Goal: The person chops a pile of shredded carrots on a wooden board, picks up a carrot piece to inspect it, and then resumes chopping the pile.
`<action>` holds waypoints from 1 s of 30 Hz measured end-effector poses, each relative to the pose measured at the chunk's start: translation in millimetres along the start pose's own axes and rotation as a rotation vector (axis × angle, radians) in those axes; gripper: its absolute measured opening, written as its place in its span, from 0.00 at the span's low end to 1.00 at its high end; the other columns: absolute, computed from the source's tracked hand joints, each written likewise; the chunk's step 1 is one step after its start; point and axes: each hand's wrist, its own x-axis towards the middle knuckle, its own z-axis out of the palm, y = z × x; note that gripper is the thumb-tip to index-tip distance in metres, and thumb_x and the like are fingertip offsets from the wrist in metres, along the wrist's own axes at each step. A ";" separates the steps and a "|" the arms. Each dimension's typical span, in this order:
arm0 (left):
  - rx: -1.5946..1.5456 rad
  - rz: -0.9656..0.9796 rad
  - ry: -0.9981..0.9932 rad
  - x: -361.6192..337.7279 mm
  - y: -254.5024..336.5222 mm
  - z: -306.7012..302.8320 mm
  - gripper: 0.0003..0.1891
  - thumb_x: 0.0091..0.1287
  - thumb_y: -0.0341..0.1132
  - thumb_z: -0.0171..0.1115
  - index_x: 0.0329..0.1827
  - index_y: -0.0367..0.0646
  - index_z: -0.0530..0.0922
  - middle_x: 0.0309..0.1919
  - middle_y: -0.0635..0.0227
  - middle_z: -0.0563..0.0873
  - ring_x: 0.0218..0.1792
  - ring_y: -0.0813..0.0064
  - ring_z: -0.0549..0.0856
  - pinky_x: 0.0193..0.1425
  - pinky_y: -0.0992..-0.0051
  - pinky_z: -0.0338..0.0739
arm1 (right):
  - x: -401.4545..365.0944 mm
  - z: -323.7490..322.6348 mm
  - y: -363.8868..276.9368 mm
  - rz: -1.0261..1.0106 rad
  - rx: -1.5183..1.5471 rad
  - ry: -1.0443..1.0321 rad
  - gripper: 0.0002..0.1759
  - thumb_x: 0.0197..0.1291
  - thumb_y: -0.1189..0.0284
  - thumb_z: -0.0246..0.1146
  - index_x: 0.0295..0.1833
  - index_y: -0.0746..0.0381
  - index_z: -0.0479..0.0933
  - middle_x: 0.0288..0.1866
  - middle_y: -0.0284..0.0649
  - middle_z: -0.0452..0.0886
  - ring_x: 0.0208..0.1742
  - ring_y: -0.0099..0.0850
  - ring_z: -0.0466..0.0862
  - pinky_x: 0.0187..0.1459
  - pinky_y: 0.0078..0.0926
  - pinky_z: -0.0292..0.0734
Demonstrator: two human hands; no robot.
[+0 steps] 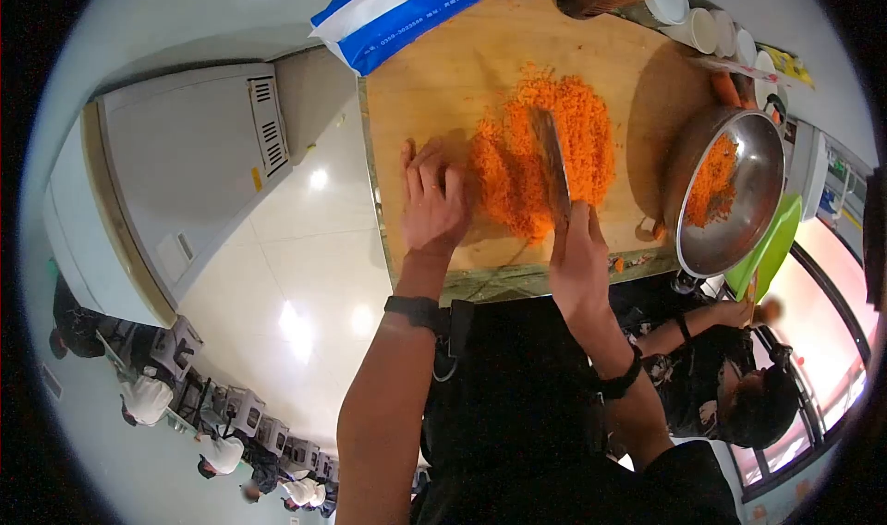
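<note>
A heap of finely chopped carrot (591, 128) covers the middle of the wooden cutting board (416, 91). My right hand (580, 257) is closed round the handle of a kitchen knife (552, 160), at the near side of the heap. The blade points away from me, stands on edge and cuts through the carrot; its lower edge is hidden in the pieces. To the left of the heap, my left hand (432, 197) rests on the board with its fingers spread a little, holding nothing.
A steel bowl (753, 169) with some chopped carrot stands at the right, beside a green tray or board (776, 243). A blue-and-white packet (407, 26) lies at the board's far left. Jars and cups line the back right. Another person (730, 368) is at the right.
</note>
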 end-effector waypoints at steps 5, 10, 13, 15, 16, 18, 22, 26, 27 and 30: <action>-0.053 0.019 0.038 2.3 -0.1 4.5 0.15 0.61 0.25 0.63 0.50 0.36 0.72 0.64 0.51 0.70 0.74 0.37 0.63 0.76 0.45 0.65 | 6.9 13.0 2.9 -0.008 0.101 0.002 0.06 0.74 0.77 0.53 0.51 0.67 0.66 0.43 0.65 0.76 0.43 0.69 0.77 0.38 0.57 0.73; -0.058 -0.001 0.049 3.8 0.1 6.9 0.15 0.61 0.26 0.63 0.49 0.36 0.72 0.63 0.50 0.71 0.73 0.35 0.63 0.76 0.44 0.64 | -2.6 -6.9 1.3 0.005 0.062 -0.006 0.07 0.73 0.78 0.52 0.53 0.67 0.66 0.44 0.64 0.76 0.45 0.69 0.77 0.41 0.58 0.73; -0.019 0.010 0.014 -0.8 -1.8 3.9 0.14 0.62 0.26 0.62 0.50 0.36 0.71 0.63 0.50 0.71 0.73 0.35 0.64 0.76 0.43 0.64 | -5.5 11.6 17.6 -0.028 0.125 0.011 0.08 0.73 0.78 0.52 0.54 0.67 0.66 0.46 0.64 0.77 0.46 0.68 0.77 0.41 0.56 0.73; -0.043 0.060 0.061 1.4 -2.9 5.8 0.15 0.64 0.27 0.61 0.52 0.34 0.71 0.64 0.50 0.71 0.74 0.34 0.63 0.76 0.42 0.64 | 4.5 18.5 17.5 -0.065 0.209 0.054 0.07 0.74 0.77 0.53 0.54 0.67 0.67 0.46 0.63 0.77 0.46 0.68 0.76 0.42 0.56 0.73; -0.044 0.068 0.061 2.4 -1.8 6.0 0.15 0.64 0.27 0.61 0.52 0.34 0.71 0.64 0.50 0.71 0.74 0.34 0.63 0.76 0.42 0.64 | 14.4 15.8 7.3 -0.035 0.151 0.027 0.07 0.74 0.77 0.53 0.53 0.67 0.67 0.46 0.63 0.77 0.46 0.68 0.76 0.42 0.56 0.73; -0.017 0.038 0.066 1.5 1.0 4.2 0.16 0.64 0.27 0.61 0.53 0.34 0.71 0.63 0.50 0.71 0.72 0.35 0.65 0.77 0.41 0.62 | 18.0 6.2 -1.2 -0.006 0.093 -0.004 0.07 0.74 0.76 0.54 0.53 0.67 0.67 0.47 0.64 0.77 0.46 0.68 0.76 0.42 0.55 0.73; -0.003 0.052 0.166 9.2 4.7 0.9 0.12 0.57 0.27 0.66 0.42 0.39 0.74 0.49 0.55 0.71 0.62 0.49 0.75 0.76 0.40 0.66 | 1.1 -19.7 14.4 0.024 0.061 -0.025 0.09 0.70 0.78 0.54 0.53 0.66 0.66 0.46 0.64 0.77 0.47 0.69 0.77 0.43 0.58 0.73; -0.033 0.034 0.040 1.4 -2.0 4.0 0.19 0.63 0.30 0.63 0.56 0.36 0.71 0.62 0.50 0.71 0.69 0.37 0.67 0.79 0.44 0.61 | 10.5 4.2 29.8 0.116 0.094 -0.024 0.11 0.66 0.81 0.54 0.52 0.64 0.65 0.47 0.65 0.77 0.49 0.70 0.77 0.46 0.59 0.75; -0.051 0.055 0.058 4.0 -2.1 5.1 0.19 0.63 0.31 0.64 0.56 0.36 0.71 0.63 0.50 0.71 0.70 0.37 0.67 0.79 0.45 0.61 | 15.2 1.5 20.9 0.079 0.167 -0.004 0.11 0.67 0.81 0.54 0.53 0.64 0.65 0.46 0.65 0.77 0.50 0.69 0.77 0.46 0.56 0.76; -0.013 -0.005 0.016 4.1 4.8 -0.5 0.19 0.62 0.30 0.65 0.54 0.35 0.71 0.62 0.48 0.71 0.69 0.38 0.68 0.79 0.44 0.61 | 14.6 -2.1 33.7 0.000 0.221 0.014 0.10 0.69 0.79 0.54 0.54 0.64 0.66 0.46 0.65 0.77 0.52 0.70 0.76 0.45 0.53 0.76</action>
